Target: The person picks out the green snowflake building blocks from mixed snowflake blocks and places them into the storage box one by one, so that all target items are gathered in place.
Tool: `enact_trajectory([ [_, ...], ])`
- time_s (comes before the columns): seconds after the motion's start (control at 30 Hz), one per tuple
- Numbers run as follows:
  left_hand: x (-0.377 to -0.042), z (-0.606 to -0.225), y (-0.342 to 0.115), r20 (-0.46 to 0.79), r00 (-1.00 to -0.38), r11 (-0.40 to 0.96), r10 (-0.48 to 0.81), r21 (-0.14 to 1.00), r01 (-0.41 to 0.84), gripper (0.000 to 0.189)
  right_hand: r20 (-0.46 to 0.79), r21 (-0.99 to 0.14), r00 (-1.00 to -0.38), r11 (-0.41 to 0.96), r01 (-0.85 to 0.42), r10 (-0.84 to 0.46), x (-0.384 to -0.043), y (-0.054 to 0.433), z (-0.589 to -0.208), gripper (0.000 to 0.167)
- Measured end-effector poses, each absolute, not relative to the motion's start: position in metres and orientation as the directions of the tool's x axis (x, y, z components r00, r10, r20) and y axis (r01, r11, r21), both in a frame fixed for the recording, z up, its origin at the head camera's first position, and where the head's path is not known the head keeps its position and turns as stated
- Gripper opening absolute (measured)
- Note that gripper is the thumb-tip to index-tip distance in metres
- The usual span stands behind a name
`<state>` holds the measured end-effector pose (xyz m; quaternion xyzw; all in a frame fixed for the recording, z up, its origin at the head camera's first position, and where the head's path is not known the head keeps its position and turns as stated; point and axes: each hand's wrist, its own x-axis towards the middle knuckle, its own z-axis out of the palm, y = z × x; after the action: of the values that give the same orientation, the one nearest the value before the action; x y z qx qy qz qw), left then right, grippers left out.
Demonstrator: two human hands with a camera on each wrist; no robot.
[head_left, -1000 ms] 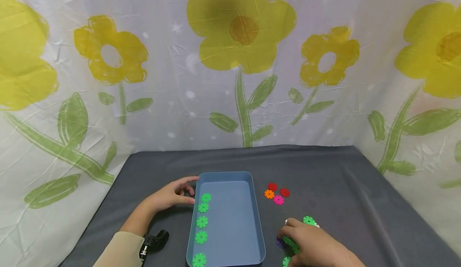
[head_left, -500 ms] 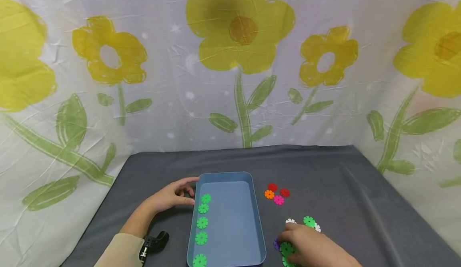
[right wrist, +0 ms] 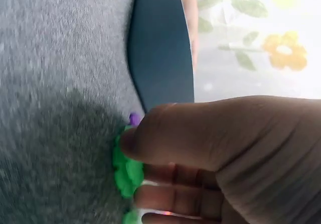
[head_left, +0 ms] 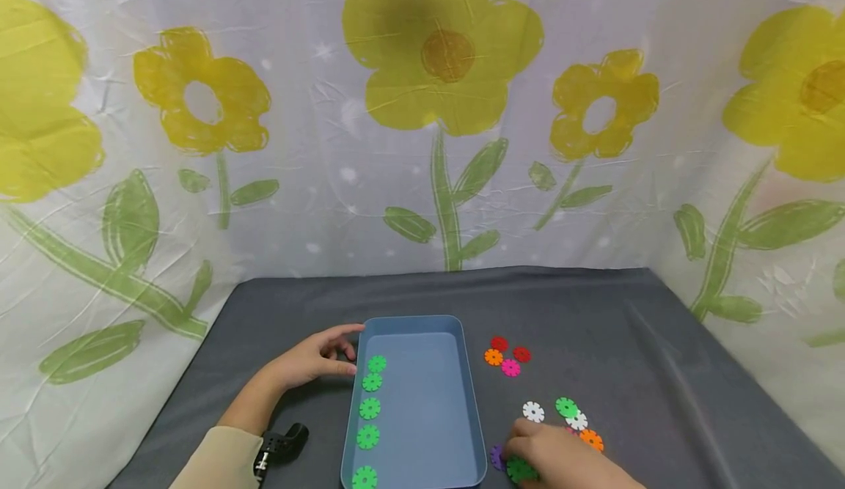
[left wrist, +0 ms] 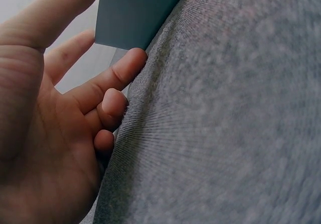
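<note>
My left hand (head_left: 306,361) rests beside the blue tray (head_left: 422,401), index fingertip and thumb at its left rim. In the left wrist view the same hand (left wrist: 65,108) has its other fingers loosely bent over the grey cloth. Inside the tray, several green snowflake discs (head_left: 370,408) form a column along the left side. To the right of the tray, my right hand (head_left: 554,452) pinches a green snowflake disc (right wrist: 128,169) low at the cloth, thumb on it. A purple disc (head_left: 497,457) lies by the fingertips, partly covered.
Beyond the right hand lie white discs (head_left: 533,411), a green disc (head_left: 565,407) and an orange disc (head_left: 591,440). Farther back sits a cluster with red (head_left: 499,344), orange and pink discs (head_left: 511,367). A flower-print curtain (head_left: 297,181) hangs behind the table.
My right hand has moved left and nearer the front edge, uncovering white and orange discs. The purple and green discs by its fingers have shifted the same way. The left hand has stayed still.
</note>
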<state>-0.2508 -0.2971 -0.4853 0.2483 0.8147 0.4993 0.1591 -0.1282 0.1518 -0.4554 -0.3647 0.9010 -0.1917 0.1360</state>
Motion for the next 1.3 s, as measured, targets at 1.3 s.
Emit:
enact_trajectory([
  [1.3, -0.251, -0.486, -0.297, -0.012, -0.825, 0.367, 0.565, 0.899, 0.238, 0.077, 0.058, -0.777, -0.787, 0.467, -0.422, -0.614, -0.141, 0.144, -0.361, 0.009],
])
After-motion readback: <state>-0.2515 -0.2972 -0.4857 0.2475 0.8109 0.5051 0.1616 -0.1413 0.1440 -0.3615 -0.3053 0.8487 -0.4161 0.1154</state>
